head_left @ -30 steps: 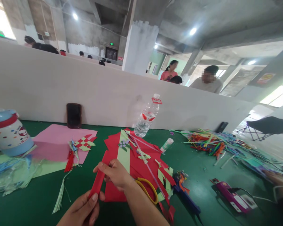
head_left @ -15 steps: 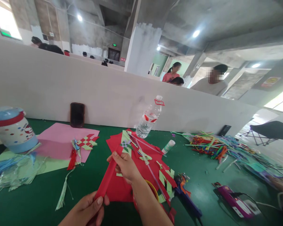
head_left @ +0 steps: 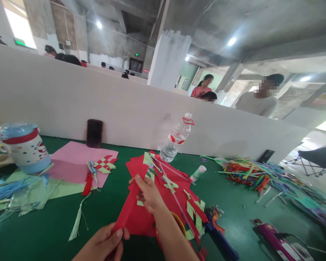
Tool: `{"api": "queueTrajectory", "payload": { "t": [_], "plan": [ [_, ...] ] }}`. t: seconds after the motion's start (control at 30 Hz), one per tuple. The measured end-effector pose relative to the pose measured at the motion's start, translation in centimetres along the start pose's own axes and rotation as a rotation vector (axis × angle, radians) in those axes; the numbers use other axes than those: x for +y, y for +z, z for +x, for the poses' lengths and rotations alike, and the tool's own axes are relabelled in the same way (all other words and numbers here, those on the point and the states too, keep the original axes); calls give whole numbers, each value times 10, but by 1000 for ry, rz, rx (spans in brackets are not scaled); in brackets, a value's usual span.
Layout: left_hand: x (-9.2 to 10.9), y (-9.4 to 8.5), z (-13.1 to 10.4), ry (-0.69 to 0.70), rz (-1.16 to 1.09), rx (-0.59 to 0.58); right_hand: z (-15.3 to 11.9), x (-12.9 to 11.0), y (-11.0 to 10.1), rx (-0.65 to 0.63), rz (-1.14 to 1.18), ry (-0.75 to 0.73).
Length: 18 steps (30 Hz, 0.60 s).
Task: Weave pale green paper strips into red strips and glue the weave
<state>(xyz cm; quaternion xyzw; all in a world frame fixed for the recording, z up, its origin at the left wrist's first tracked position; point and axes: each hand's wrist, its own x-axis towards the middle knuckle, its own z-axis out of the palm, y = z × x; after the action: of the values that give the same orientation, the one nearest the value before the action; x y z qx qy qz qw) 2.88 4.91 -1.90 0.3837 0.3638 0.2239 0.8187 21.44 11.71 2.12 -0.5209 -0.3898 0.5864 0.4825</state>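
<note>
Below, green table [head_left: 228, 192]; beyond, partition [head_left: 127, 112].

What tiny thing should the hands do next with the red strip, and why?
Maybe slide the right hand down the red strip, pressing it smooth. The right hand pinches near the upper end, the left hand pinches the lower end, and the strip runs straight between them, so the left could steady it.

Had a red paper strip [head_left: 126, 209] pinched low in the left grip [head_left: 108, 240] and higher up in the right grip [head_left: 149, 195], slanting partly over red sheets [head_left: 143, 224]. Also had a water bottle [head_left: 176, 141] and a messy pile of colourful strips [head_left: 241, 174] on the green tabletop [head_left: 230, 208].
</note>
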Motion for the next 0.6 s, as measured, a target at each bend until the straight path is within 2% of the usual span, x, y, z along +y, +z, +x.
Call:
{"api": "queueTrajectory", "payload": {
  "t": [0.17, 0.27, 0.47, 0.6],
  "plan": [
    [3, -3, 2, 27, -96, 95, -6, 16, 21, -230, -39, 103],
    [4, -3, 4, 41, -146, 149, -9, 21, 28, -294, -42, 129],
    [6, -1, 4, 41, -162, 160, -7, 24, 28, -250, -38, 100],
    [4, 1, 0, 1, -87, 114, 0, 15, 12, -155, -1, 47]
  ]
}}
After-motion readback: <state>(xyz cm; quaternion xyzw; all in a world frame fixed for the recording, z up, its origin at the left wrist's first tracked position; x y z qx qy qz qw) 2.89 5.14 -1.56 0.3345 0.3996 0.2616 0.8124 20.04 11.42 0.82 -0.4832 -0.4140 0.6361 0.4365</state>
